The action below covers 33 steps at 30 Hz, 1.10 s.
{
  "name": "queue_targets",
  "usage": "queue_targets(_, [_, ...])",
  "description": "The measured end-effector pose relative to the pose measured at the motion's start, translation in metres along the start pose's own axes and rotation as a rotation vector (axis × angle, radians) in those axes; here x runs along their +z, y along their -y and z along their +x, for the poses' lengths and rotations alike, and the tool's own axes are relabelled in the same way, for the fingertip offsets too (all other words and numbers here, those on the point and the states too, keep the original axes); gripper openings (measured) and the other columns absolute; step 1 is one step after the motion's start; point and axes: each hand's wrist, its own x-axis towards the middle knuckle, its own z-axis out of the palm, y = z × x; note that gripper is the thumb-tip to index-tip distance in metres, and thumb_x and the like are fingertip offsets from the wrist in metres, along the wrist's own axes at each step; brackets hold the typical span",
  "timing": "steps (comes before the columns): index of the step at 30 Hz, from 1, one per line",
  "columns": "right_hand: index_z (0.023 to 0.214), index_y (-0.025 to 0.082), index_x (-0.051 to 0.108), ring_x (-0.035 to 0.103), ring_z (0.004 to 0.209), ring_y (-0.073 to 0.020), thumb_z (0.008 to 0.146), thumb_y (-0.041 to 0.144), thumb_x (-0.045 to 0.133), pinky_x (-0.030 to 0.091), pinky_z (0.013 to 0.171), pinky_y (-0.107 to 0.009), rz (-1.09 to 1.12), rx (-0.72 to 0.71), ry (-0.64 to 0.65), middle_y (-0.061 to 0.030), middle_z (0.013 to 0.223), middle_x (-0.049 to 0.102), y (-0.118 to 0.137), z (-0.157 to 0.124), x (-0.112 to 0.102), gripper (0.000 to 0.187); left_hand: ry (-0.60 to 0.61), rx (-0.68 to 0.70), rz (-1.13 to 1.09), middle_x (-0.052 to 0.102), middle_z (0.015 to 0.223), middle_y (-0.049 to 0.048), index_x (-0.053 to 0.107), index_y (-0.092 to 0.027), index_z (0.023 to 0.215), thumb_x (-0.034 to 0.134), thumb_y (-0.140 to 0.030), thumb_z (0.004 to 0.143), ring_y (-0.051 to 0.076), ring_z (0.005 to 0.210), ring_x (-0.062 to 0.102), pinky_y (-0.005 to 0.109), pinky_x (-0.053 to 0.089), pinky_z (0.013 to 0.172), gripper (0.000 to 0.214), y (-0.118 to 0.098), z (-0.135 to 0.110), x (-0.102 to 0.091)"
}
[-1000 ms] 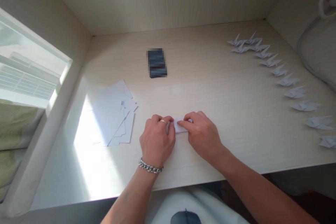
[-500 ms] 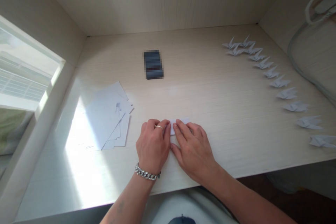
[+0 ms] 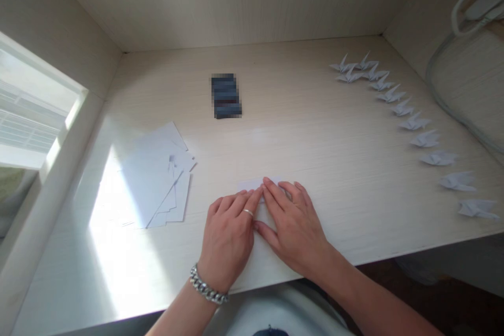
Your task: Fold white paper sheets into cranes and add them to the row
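Observation:
A small folded piece of white paper (image 3: pixel 249 184) lies flat on the tabletop in front of me, mostly covered by my fingers. My left hand (image 3: pixel 230 226), with a ring and a chain bracelet, rests on its near left part with the fingers stretched out. Beside it, my right hand (image 3: pixel 293 220) presses on the paper with extended fingers, its thumb close to the left hand. The fingertips of both hands meet near the paper's middle. How the paper is folded underneath is hidden.
Loose white paper sheets (image 3: pixel 153 178) lie in an untidy pile on the left, partly in bright sunlight. A blurred dark rectangular item (image 3: pixel 226 96) is farther back. Several folded paper cranes (image 3: pixel 425 139) form a curved row on the right, near a cable (image 3: pixel 449 102) along the wall.
My left hand has gone from bent, pinching fingers at the paper to fingers laid out flat, uncovering the paper's left part. My right hand stays nearly in place. The view has shifted slightly.

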Motion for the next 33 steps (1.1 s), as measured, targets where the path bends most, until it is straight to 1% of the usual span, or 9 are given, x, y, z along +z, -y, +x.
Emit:
queue_targets(5, [0.146,0.014,0.041,0.034,0.136,-0.037,0.085,0.065,0.052,0.025,0.113,-0.059,-0.032,0.009,0.056,-0.0101,0.152,0.043,-0.014,0.0,-0.007,0.08,0.011,0.048,0.025,0.06,0.136,0.0066,0.052,-0.02,0.137,0.05,-0.014,0.09,0.026,0.122,0.053,0.045,0.038,0.103,0.048,0.0,-0.008,0.002])
queue_targets(8, [0.144,0.01,0.044,0.033,0.138,-0.0377,0.09,0.061,0.047,0.026,0.112,-0.06,-0.036,-0.001,0.064,-0.0126,0.152,0.041,-0.008,-0.002,-0.009,0.074,0.007,0.035,0.048,0.059,0.137,0.0072,0.053,-0.02,0.137,0.049,-0.019,0.091,0.027,0.125,0.052,0.047,0.037,0.106,0.046,-0.003,-0.009,0.003])
queue_targets(10, [0.139,0.007,0.049,0.031,0.139,-0.0383,0.094,0.055,0.044,0.023,0.113,-0.061,-0.042,0.01,-0.002,-0.0165,0.151,0.042,0.001,-0.007,-0.007,0.066,0.006,0.027,0.048,0.059,0.137,0.0074,0.055,-0.02,0.135,0.051,-0.021,0.09,0.027,0.125,0.052,0.047,0.037,0.107,0.045,-0.005,-0.009,0.004])
queue_targets(14, [0.141,0.004,0.045,0.039,0.136,-0.0297,0.098,0.032,0.04,0.03,0.113,-0.05,0.05,-0.106,-0.06,-0.0176,0.148,0.046,0.018,-0.02,0.005,0.051,0.026,0.043,0.043,0.057,0.14,0.0076,0.058,-0.018,0.132,0.053,-0.02,0.087,0.027,0.127,0.051,0.048,0.035,0.11,0.045,-0.006,-0.011,0.006])
queue_targets(20, [0.149,0.01,0.034,0.036,0.14,-0.0274,0.098,0.039,0.041,0.029,0.114,-0.05,0.044,-0.074,-0.018,-0.0131,0.152,0.041,0.021,-0.026,0.013,0.059,0.04,0.072,0.098,0.051,0.147,0.0059,0.048,-0.019,0.141,0.044,-0.024,0.095,0.026,0.136,0.044,0.046,0.034,0.113,0.047,-0.003,-0.016,0.004])
queue_targets(24, [0.148,0.013,0.037,0.038,0.139,-0.029,0.096,0.053,0.042,0.025,0.115,-0.05,0.022,-0.039,0.018,-0.0102,0.154,0.039,0.023,-0.025,0.012,0.066,0.036,0.076,0.147,0.045,0.151,0.0095,0.047,-0.017,0.142,0.044,-0.03,0.096,0.027,0.139,0.039,0.047,0.037,0.111,0.048,0.005,-0.023,0.0])
queue_targets(28, [0.145,0.017,0.043,0.038,0.138,-0.0295,0.095,0.054,0.042,0.024,0.115,-0.05,-0.011,-0.033,0.038,-0.0091,0.155,0.038,0.024,-0.025,0.011,0.063,0.043,0.057,0.163,0.042,0.151,0.0163,0.046,-0.013,0.142,0.047,-0.033,0.095,0.031,0.14,0.038,0.05,0.04,0.109,0.051,0.016,-0.033,-0.009])
queue_targets(30, [0.145,0.016,0.043,0.038,0.138,-0.0294,0.095,0.054,0.043,0.025,0.115,-0.05,-0.015,-0.032,0.04,-0.0095,0.154,0.038,0.025,-0.025,0.011,0.063,0.023,0.029,0.161,0.042,0.15,0.0188,0.049,-0.012,0.139,0.049,-0.031,0.094,0.033,0.139,0.038,0.051,0.041,0.109,0.049,0.018,-0.037,-0.013])
queue_targets(33, [0.145,0.016,0.043,0.038,0.138,-0.0289,0.096,0.051,0.043,0.024,0.115,-0.05,-0.011,-0.027,0.037,-0.0092,0.154,0.039,0.025,-0.024,0.011,0.06,-0.054,0.015,0.137,0.046,0.147,0.019,0.053,-0.008,0.134,0.047,-0.017,0.092,0.032,0.138,0.038,0.05,0.041,0.109,0.043,0.013,-0.038,-0.013])
